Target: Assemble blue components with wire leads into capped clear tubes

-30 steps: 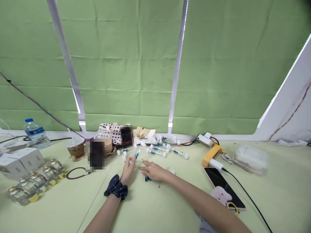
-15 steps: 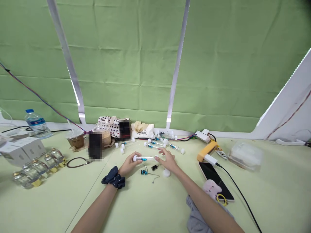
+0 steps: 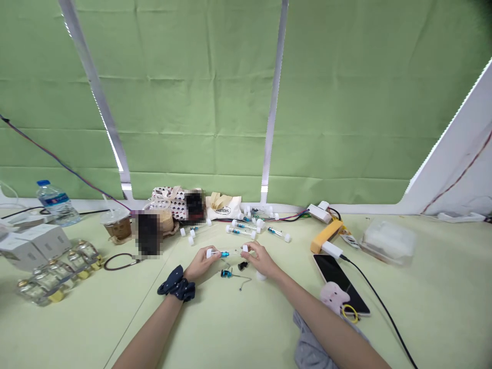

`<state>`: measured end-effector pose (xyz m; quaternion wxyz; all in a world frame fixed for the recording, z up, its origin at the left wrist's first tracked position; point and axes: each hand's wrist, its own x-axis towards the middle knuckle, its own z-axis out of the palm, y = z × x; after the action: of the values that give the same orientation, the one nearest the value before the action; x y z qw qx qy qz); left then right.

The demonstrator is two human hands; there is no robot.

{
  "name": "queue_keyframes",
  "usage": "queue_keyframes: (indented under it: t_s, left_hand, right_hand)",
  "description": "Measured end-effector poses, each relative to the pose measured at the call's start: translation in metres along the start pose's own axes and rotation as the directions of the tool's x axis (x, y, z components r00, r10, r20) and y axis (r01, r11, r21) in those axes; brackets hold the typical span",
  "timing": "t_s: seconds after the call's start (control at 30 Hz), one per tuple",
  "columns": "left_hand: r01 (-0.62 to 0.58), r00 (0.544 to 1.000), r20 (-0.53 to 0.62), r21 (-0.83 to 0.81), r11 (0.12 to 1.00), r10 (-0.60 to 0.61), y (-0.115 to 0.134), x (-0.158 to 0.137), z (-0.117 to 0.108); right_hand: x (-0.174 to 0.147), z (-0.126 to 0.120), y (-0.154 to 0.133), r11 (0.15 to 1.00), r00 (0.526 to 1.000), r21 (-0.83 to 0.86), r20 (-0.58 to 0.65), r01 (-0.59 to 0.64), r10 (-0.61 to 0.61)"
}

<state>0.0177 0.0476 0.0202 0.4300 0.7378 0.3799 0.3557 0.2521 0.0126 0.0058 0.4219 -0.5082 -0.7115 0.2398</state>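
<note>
My left hand (image 3: 200,262) grips the white-capped left end of a clear tube (image 3: 231,252) held sideways above the table. A blue piece (image 3: 225,254) and a thin wire show inside the tube. My right hand (image 3: 262,259) pinches a white cap (image 3: 245,248) at the tube's right end; whether the cap is seated on the tube I cannot tell. Below the hands lie a blue-and-black piece with a bent wire (image 3: 226,274) and a small black piece (image 3: 242,265). Another white cap (image 3: 261,276) is partly hidden under my right hand.
Several capped tubes (image 3: 240,232) lie beyond my hands, with loose white caps (image 3: 191,240) to their left. At left stand glass bottles (image 3: 49,277), white boxes (image 3: 34,245) and a drink cup (image 3: 117,225). A phone (image 3: 340,284), black cable (image 3: 378,302) and plastic box (image 3: 388,242) are at right.
My right fingers have drawn together around the white cap at the tube's right end, where the index finger was raised before. The view has shifted slightly.
</note>
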Motion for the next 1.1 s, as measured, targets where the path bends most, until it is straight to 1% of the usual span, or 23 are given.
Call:
queue_keyframes:
  t_s: [0.13, 0.23, 0.3, 0.37, 0.47, 0.6, 0.67, 0.77, 0.93, 1.03, 1.1]
  left_hand:
    - [-0.006, 1.000, 0.009, 0.021, 1.000, 0.006, 0.003, -0.002, -0.001]
    - [-0.025, 1.000, 0.000, 0.028, 0.999, 0.025, 0.008, -0.004, 0.002]
    - [-0.049, 0.997, -0.059, 0.013, 0.999, 0.050, 0.010, -0.005, 0.006]
    - [-0.064, 0.988, -0.141, -0.002, 0.998, 0.064, 0.009, -0.004, 0.010]
    - [-0.039, 0.971, -0.236, -0.017, 0.999, 0.034, 0.002, 0.000, 0.013]
    - [0.060, 0.946, -0.311, -0.105, 0.993, -0.090, -0.010, 0.006, 0.012]
    - [0.077, 0.940, -0.321, -0.136, 0.988, -0.118, -0.014, 0.007, 0.010]
    - [0.076, 0.936, -0.333, -0.135, 0.988, -0.118, -0.016, 0.007, 0.009]
    - [0.063, 0.935, -0.340, -0.123, 0.990, -0.102, -0.017, 0.006, 0.009]
    - [0.033, 0.937, -0.342, -0.106, 0.994, -0.068, -0.015, 0.005, 0.008]
    - [0.004, 0.952, -0.305, -0.099, 0.995, -0.034, -0.012, 0.004, 0.008]
  right_hand:
    - [-0.001, -0.002, -0.006, 1.000, 1.000, 0.004, -0.003, 0.005, -0.005]
    - [0.000, -0.001, -0.008, 0.998, 1.000, 0.056, 0.010, -0.023, 0.023]
    - [0.000, 0.000, -0.007, 0.995, 0.998, 0.076, 0.023, -0.062, 0.061]
    - [0.000, 0.002, -0.007, 0.994, 0.996, 0.064, 0.031, -0.084, 0.082]
    - [-0.003, 0.005, -0.010, 0.999, 0.999, 0.000, 0.029, -0.034, 0.034]
    - [-0.005, 0.005, -0.016, 0.992, 0.996, -0.099, -0.015, 0.082, -0.084]
    - [-0.004, 0.003, -0.017, 0.990, 0.991, -0.095, -0.065, 0.108, -0.115]
    - [-0.004, -0.002, -0.017, 0.993, 0.990, -0.056, -0.098, 0.100, -0.105]
    - [-0.006, -0.006, -0.019, 0.993, 0.993, -0.033, 0.044, 0.110, -0.109]
    - [-0.004, -0.004, -0.017, 0.992, 0.993, 0.091, 0.078, 0.083, -0.090]
    - [-0.002, -0.003, -0.013, 0.980, 0.993, 0.192, 0.100, 0.048, -0.068]
